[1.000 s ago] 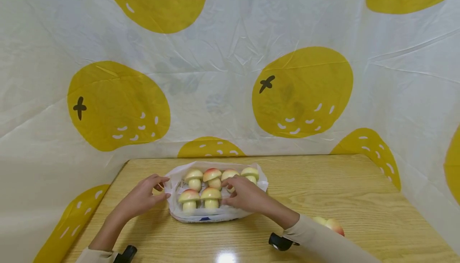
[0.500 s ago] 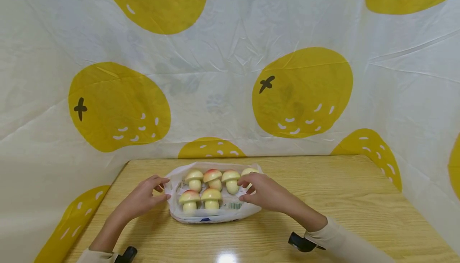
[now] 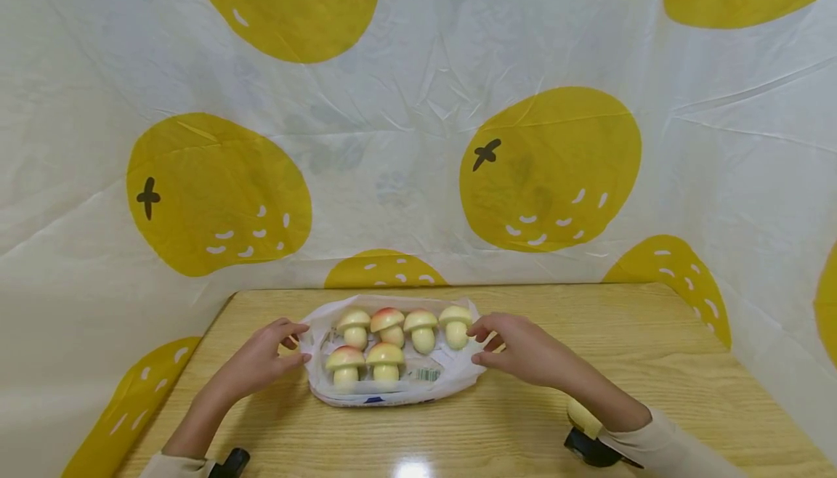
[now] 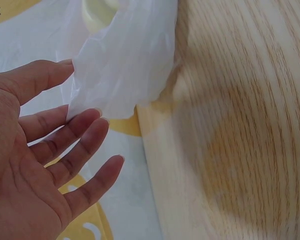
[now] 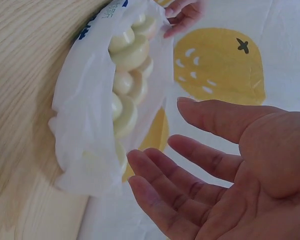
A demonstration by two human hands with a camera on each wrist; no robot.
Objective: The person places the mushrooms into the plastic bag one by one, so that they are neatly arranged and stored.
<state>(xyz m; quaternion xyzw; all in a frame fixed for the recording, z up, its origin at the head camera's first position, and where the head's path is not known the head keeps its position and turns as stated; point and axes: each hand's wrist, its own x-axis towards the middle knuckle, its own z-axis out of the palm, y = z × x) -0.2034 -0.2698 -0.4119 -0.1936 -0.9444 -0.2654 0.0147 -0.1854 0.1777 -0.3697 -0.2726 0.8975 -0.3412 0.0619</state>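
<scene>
A white plastic bag (image 3: 399, 394) with printed markings lies with its mouth spread wide. Several mushroom-shaped pieces, cream with some red-tinged caps, are inside it, including this front mushroom (image 3: 385, 360) and one at the right end (image 3: 456, 327). My left hand (image 3: 261, 354) is at the bag's left rim. In the left wrist view, its thumb tip (image 4: 66, 63) and fingertips touch the thin edge, thumb and fingers well apart. My right hand (image 3: 523, 351) hovers by the bag's right end, fingers loosely bent and holding nothing, as the right wrist view shows.
Another mushroom (image 3: 584, 418) lies on the wooden table (image 3: 686, 391), partly covered by my right forearm. A white cloth with yellow fruit prints (image 3: 392, 195) hangs behind the table. A dark wrist mount (image 3: 591, 449) sits below the right forearm.
My right hand has moved to the right, away from the third mushroom in the back row to the bag's right end, uncovering the mushrooms and a barcode. My left hand has stayed put.
</scene>
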